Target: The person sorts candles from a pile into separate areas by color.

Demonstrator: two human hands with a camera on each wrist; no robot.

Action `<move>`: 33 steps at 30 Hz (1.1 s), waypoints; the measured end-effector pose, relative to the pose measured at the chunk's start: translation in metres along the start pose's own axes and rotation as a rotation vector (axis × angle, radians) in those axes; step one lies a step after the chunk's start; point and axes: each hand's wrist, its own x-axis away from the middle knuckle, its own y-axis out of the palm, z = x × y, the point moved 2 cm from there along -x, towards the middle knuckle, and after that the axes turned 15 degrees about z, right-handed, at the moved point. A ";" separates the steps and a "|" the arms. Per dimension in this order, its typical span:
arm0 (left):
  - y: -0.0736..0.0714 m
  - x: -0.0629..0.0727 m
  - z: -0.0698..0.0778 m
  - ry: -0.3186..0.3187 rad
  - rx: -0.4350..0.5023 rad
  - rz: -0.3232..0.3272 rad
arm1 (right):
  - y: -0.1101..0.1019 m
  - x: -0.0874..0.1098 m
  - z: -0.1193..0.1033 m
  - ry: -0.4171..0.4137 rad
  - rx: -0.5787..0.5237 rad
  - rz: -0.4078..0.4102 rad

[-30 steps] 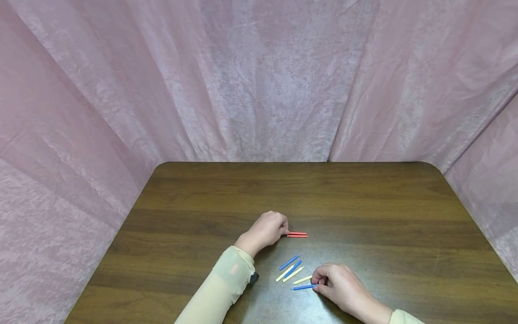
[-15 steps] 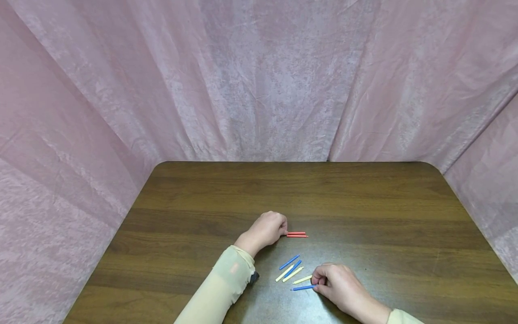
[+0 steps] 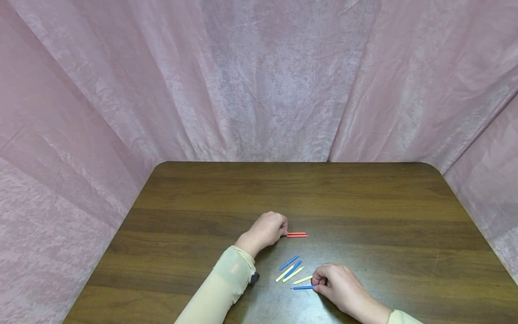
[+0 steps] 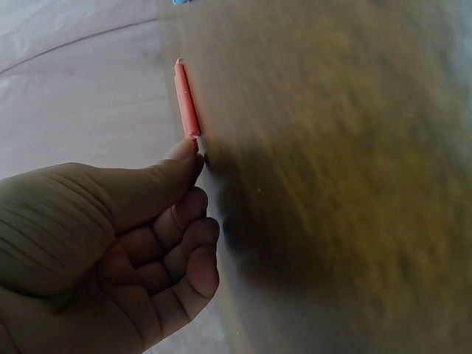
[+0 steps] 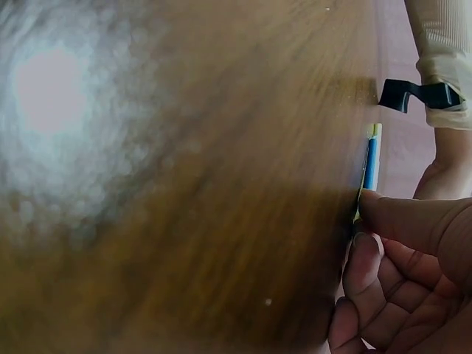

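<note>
In the head view my left hand (image 3: 267, 229) pinches the left end of a red candle (image 3: 297, 233). Another red candle (image 3: 298, 236) lies close alongside it, nearer to me. The left wrist view shows the thumb and a finger at the end of the red candle (image 4: 188, 103), the other fingers curled. Lower right, my right hand (image 3: 340, 285) pinches the right end of a thin blue candle (image 3: 301, 287). A pale yellow candle (image 3: 301, 280) lies just above that one, its right end at the fingers. The right wrist view shows the blue candle (image 5: 370, 162) beyond the thumb.
Between the hands, two more blue candles (image 3: 289, 262) and two pale yellow candles (image 3: 284, 273) lie in a loose, partly crossing group. All rest on a brown wooden table (image 3: 364, 198). Pink curtains (image 3: 275, 81) hang behind it. A black piece (image 3: 254, 278) sits at the left wrist.
The blue candle at my right hand has turned slightly and lies more level. The upper red candle has shifted very slightly lengthwise. Both hands stay nearly in place.
</note>
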 end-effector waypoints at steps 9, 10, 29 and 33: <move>-0.002 0.001 0.001 -0.004 -0.006 0.005 | -0.001 0.001 0.000 0.003 -0.004 0.004; -0.002 0.001 0.001 -0.004 -0.005 0.008 | -0.002 0.001 0.000 0.005 -0.008 0.004; -0.011 0.014 0.001 -0.041 0.104 0.027 | -0.008 0.003 0.003 0.095 -0.134 0.014; -0.013 0.019 0.003 -0.030 0.133 0.046 | -0.009 0.003 0.003 0.099 -0.145 0.012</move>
